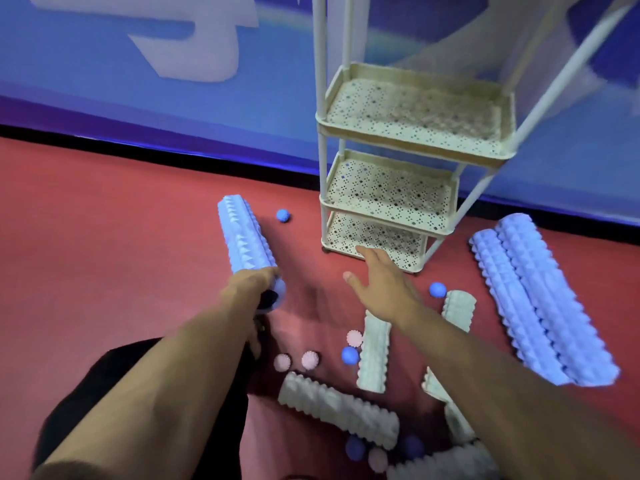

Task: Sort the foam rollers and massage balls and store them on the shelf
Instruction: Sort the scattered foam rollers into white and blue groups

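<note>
Foam rollers and massage balls remain on the red floor [104, 220]; none are stored. Shelf [412, 147], far centre-right, shows three perforated tiers, all bare. Left hand [251, 282] grips the near end of one blue roller [244, 237], its far end raised toward the shelf. Right hand [381, 282] is spread, holding nothing, reaching over the floor just before the lowest tier. Two long blue rollers [533, 299] lie right. Pale rollers [339, 408] and pink balls [310, 359] and blue balls [349, 355] lie scattered near. One blue ball [283, 215] sits far left of the shelf. Judgement: sorting barely begun; storing entirely outstanding.
</note>
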A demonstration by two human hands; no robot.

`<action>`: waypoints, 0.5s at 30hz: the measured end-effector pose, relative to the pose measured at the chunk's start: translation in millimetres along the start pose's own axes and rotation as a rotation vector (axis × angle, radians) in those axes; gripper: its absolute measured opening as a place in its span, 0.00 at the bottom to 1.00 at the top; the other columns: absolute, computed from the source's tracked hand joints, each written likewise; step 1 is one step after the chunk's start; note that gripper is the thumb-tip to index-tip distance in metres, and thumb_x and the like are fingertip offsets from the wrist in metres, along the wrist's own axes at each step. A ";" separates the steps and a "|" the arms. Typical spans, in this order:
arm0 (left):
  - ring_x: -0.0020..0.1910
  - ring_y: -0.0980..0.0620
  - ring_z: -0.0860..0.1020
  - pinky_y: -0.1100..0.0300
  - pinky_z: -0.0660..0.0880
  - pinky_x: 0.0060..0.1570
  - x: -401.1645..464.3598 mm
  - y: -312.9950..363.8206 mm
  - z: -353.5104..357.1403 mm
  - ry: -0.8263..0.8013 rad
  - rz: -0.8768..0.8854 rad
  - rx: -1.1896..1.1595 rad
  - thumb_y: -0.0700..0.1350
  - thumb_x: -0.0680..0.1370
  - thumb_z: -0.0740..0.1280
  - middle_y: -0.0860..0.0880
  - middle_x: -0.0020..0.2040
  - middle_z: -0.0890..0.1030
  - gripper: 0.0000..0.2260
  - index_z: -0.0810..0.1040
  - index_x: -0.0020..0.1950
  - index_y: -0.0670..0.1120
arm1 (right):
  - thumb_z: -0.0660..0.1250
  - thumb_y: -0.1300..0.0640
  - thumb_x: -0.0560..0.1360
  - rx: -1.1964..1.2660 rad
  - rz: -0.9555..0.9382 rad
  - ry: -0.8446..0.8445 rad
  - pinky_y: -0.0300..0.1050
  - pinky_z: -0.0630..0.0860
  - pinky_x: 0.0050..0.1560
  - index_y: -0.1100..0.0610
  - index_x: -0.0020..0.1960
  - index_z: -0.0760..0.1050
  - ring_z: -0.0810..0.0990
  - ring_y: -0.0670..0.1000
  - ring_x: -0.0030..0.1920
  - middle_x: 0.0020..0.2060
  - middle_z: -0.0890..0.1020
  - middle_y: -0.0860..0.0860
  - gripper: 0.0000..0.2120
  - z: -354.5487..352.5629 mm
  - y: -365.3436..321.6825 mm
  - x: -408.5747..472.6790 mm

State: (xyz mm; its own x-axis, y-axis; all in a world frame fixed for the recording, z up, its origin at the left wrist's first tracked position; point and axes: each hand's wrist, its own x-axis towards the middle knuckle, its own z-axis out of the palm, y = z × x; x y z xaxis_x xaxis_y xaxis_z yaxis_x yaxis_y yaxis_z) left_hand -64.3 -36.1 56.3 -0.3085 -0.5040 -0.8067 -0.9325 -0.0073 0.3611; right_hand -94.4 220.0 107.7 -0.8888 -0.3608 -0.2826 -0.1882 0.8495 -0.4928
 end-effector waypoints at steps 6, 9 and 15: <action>0.44 0.44 0.74 0.55 0.70 0.48 -86.2 3.9 -22.8 -0.072 0.097 0.106 0.49 0.80 0.67 0.41 0.39 0.72 0.18 0.69 0.39 0.37 | 0.60 0.39 0.81 0.007 -0.008 0.062 0.53 0.69 0.66 0.47 0.78 0.59 0.72 0.56 0.70 0.74 0.66 0.49 0.29 -35.2 -16.4 -58.8; 0.47 0.42 0.76 0.54 0.74 0.49 -120.2 -3.8 -29.9 -0.122 0.112 0.138 0.54 0.75 0.72 0.39 0.44 0.77 0.21 0.73 0.45 0.35 | 0.60 0.39 0.81 0.005 -0.008 0.092 0.53 0.70 0.65 0.47 0.78 0.60 0.72 0.56 0.70 0.74 0.67 0.49 0.28 -49.5 -20.6 -83.5; 0.28 0.46 0.81 0.59 0.78 0.31 -181.9 -16.2 -43.0 -0.356 0.148 0.343 0.54 0.78 0.67 0.42 0.35 0.82 0.17 0.77 0.47 0.39 | 0.60 0.36 0.79 0.050 0.012 0.085 0.56 0.72 0.66 0.45 0.77 0.60 0.73 0.56 0.70 0.73 0.68 0.50 0.30 -65.9 -26.7 -118.8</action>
State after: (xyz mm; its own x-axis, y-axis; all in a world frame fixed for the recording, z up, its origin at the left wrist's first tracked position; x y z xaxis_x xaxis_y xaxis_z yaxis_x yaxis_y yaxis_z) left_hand 15.0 18.6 217.4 -0.4313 -0.1527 -0.8892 -0.8634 0.3560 0.3576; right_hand -11.3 265.5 208.6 -0.9236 -0.3147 -0.2190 -0.1577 0.8325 -0.5311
